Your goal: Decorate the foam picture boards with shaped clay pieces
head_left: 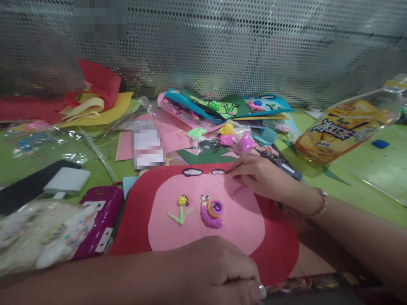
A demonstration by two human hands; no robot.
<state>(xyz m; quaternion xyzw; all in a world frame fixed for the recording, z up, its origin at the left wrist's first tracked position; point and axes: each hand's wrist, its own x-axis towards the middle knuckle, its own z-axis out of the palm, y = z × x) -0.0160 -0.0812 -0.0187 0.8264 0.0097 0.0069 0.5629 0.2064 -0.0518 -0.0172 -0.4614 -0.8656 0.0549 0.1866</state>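
Note:
A red sheet [282,237] with a pink rounded panel [235,228] lies before me. On the panel are a clay flower [182,207] with a yellow head and green leaves, and a purple clay snail [212,215]. Two white clouds with dark outlines sit along its top; the left cloud [192,172] is fully visible. My right hand [257,176] has its fingers pinched together at the right end of the other cloud [218,172], partly covering it. Across the near edge of the sheet rests my left hand [232,271], its fingers curled under; what they hold, if anything, is hidden.
Behind the sheet lie bagged clay lumps [227,139] and decorated cards [219,106]. A drink bottle [346,127] leans at right. Left are a purple case [100,216], a white charger [66,181] and coloured paper [104,106]. A perforated metal panel [206,46] borders the back.

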